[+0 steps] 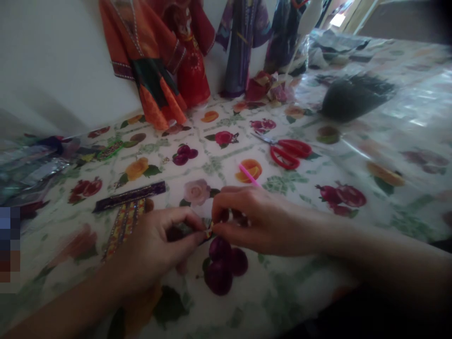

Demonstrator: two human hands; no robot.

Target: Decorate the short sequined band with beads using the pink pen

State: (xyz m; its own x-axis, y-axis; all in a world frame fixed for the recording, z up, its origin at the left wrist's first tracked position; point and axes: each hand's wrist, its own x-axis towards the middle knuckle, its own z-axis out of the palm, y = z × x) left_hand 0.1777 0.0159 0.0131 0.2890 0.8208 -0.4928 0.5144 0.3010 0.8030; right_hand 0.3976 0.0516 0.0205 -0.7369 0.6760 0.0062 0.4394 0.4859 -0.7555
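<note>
The surface is covered by a glossy, smooth plastic cloth. The scissors are fitted with red plastic handles and metal blades. Matt cloth is used for the doll garments. The small trim piece appears woven.

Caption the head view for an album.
Left hand and right hand pinch a small patterned strip above a fruit-print tablecloth, red scissors and miniature costumes beyond.

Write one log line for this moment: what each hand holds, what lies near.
left hand: pinches trim piece | right hand: pinches same piece | near: red scissors, purple strip
</note>
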